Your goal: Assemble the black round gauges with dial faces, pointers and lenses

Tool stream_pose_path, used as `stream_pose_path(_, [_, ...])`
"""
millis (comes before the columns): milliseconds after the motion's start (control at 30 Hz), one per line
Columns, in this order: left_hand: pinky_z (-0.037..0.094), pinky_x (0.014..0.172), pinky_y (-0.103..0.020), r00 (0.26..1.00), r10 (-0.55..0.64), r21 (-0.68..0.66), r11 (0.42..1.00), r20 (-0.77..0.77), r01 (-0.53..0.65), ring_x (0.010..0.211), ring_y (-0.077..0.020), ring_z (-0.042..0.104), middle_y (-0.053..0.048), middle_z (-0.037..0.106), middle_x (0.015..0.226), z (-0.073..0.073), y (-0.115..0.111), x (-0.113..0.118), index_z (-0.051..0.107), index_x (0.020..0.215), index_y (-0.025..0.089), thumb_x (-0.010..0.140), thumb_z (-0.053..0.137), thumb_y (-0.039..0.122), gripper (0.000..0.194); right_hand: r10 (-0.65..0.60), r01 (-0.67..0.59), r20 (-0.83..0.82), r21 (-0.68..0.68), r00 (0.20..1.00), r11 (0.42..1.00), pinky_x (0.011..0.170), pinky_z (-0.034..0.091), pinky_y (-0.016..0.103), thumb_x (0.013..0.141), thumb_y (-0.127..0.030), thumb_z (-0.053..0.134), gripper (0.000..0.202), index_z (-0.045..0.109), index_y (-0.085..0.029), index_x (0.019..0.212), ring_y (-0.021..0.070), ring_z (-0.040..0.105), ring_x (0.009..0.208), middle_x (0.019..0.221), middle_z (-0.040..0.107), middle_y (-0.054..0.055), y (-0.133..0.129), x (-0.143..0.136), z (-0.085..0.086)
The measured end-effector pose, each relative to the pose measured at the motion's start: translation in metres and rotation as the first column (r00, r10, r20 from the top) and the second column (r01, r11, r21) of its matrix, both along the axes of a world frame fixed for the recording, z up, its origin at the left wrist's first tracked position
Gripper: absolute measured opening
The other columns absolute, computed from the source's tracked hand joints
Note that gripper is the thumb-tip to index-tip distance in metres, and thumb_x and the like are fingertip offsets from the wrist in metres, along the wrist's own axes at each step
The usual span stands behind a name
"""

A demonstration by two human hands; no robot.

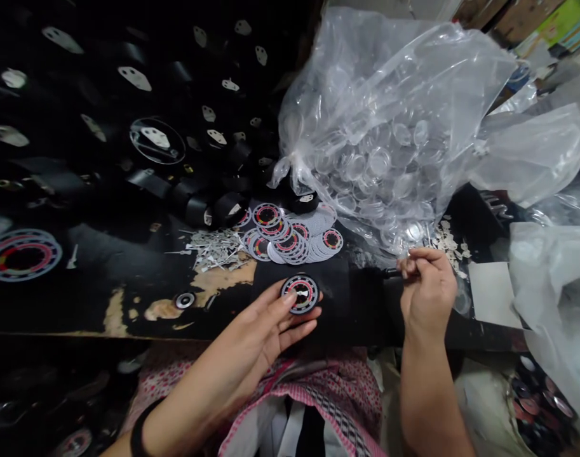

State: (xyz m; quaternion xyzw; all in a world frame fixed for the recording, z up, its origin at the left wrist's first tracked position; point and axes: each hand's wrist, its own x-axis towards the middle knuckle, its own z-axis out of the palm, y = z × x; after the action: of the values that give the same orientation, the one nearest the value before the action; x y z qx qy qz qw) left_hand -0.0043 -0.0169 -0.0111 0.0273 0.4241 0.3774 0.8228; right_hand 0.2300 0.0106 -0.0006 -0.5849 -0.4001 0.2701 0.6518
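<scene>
In the lower middle of the frame, the left hand (265,320) is holding a round black gauge with a grey, red and black printed face (300,294). Its thumb is pressing on the gauge's face near a small white needle, and its fingers are closing around the underside, leaving no gap. The gauge is facing up, just above the front part of the black worktable (361,317).

At right of centre, the right hand (429,282) is curling with its fingertips drawn together beside a short dark rod (391,272); whether it is gripping anything cannot be told. Small flat white pieces (449,241) are lying just beyond it.

Above the gauge, overlapping grey printed dial discs (294,241) are lying in a pile, with a heap of slim white needles (218,249) just to the left. A clear plastic bag (394,70) is filling the upper right, with round transparent covers (379,162) showing inside. Black cylindrical housings with white plates (225,206) are crowding the upper left, and a white square card (493,295) is lying at right.
</scene>
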Motion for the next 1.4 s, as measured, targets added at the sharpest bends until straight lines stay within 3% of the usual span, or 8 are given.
stream_pose_path(200, [0.06, 0.092, -0.033, 0.995, 0.001, -0.07, 0.998, 0.102, 0.007, 0.1, -0.0232, 0.076, -0.012, 0.079, 0.11, -0.002, 0.004, 0.003, 0.077, 0.1, 0.013, 0.098, 0.059, 0.022, 0.021, 0.543, -0.524, -0.18, 0.144, 0.821, 0.84, 0.057, 0.041, 0.03, 0.088, -0.012, 0.046, 0.025, 0.068, -0.023, 0.084, 0.0117, 0.045, 0.054, 0.063, 0.048, -0.004, -0.006, -0.076, 0.028])
stream_pose_path(367, [0.06, 0.087, -0.029, 0.987, -0.011, -0.025, 1.0, 0.159, 0.015, 0.1, -0.0193, 0.074, -0.01, 0.079, 0.109, 0.0, 0.005, 0.003, 0.078, 0.101, 0.015, 0.099, 0.058, 0.02, 0.021, 0.676, -0.674, -0.018, 0.065, 0.737, 0.736, 0.063, 0.043, 0.032, 0.092, -0.01, 0.043, 0.025, 0.064, -0.021, 0.083, 0.0135, 0.051, 0.065, 0.069, 0.051, -0.002, -0.005, -0.094, 0.025])
stream_pose_path(600, [0.059, 0.077, -0.025, 0.992, -0.02, -0.047, 0.999, 0.121, 0.026, 0.092, -0.019, 0.074, -0.01, 0.08, 0.101, 0.003, 0.004, 0.002, 0.078, 0.103, 0.016, 0.097, 0.059, 0.02, 0.02, 0.707, -0.725, 0.214, 0.008, 0.674, 0.689, 0.063, 0.047, 0.033, 0.092, -0.012, 0.042, 0.023, 0.06, -0.021, 0.082, 0.0143, 0.052, 0.066, 0.071, 0.054, -0.001, -0.004, -0.099, 0.026])
stream_pose_path(833, [0.058, 0.088, -0.031, 0.987, 0.026, -0.061, 0.998, 0.16, -0.016, 0.092, -0.0188, 0.074, -0.009, 0.079, 0.106, -0.006, 0.004, 0.005, 0.077, 0.096, 0.017, 0.096, 0.062, 0.022, 0.016, 0.496, -0.526, 0.273, 0.046, 0.824, 0.849, 0.052, 0.046, 0.035, 0.09, -0.025, 0.052, 0.016, 0.056, -0.029, 0.074, 0.0176, 0.048, 0.051, 0.057, 0.048, -0.001, -0.023, -0.092, 0.033])
stream_pose_path(967, [0.059, 0.081, -0.029, 0.993, 0.027, -0.082, 0.996, 0.113, -0.017, 0.085, -0.019, 0.074, -0.007, 0.08, 0.097, -0.004, 0.005, 0.007, 0.077, 0.096, 0.017, 0.091, 0.068, 0.023, 0.012, 0.621, -0.659, 0.282, 0.059, 0.732, 0.75, 0.053, 0.048, 0.032, 0.092, -0.024, 0.043, 0.02, 0.054, -0.026, 0.076, 0.0149, 0.051, 0.052, 0.06, 0.052, -0.002, -0.008, -0.098, 0.012])
stream_pose_path(1067, [0.059, 0.077, -0.028, 0.998, 0.01, -0.084, 0.996, 0.065, -0.005, 0.082, -0.0193, 0.075, -0.006, 0.079, 0.089, 0.001, 0.006, 0.007, 0.077, 0.098, 0.018, 0.092, 0.066, 0.02, 0.012, 0.715, -0.74, 0.256, 0.003, 0.651, 0.673, 0.059, 0.049, 0.03, 0.091, -0.017, 0.041, 0.02, 0.055, -0.024, 0.078, 0.0141, 0.056, 0.062, 0.068, 0.055, -0.001, 0.001, -0.102, 0.019])
stream_pose_path(1267, [0.058, 0.093, -0.034, 0.994, 0.011, -0.02, 1.0, 0.112, -0.009, 0.095, -0.0202, 0.074, -0.009, 0.079, 0.105, 0.002, 0.003, 0.006, 0.075, 0.101, 0.016, 0.094, 0.065, 0.026, 0.016, 0.563, -0.567, 0.111, 0.307, 0.819, 0.764, 0.057, 0.048, 0.028, 0.093, -0.017, 0.045, 0.021, 0.055, -0.026, 0.076, 0.0111, 0.047, 0.05, 0.058, 0.044, -0.005, -0.01, -0.098, 0.048])
stream_pose_path(1400, [0.06, 0.084, -0.032, 0.999, -0.026, -0.079, 0.996, 0.028, 0.029, 0.088, -0.0215, 0.076, -0.008, 0.08, 0.096, 0.004, 0.004, 0.006, 0.077, 0.104, 0.018, 0.09, 0.07, 0.024, 0.017, 0.637, -0.683, 0.276, 0.118, 0.72, 0.721, 0.056, 0.048, 0.03, 0.093, -0.02, 0.041, 0.023, 0.054, -0.026, 0.076, 0.0131, 0.051, 0.055, 0.062, 0.051, -0.003, -0.009, -0.105, 0.026])
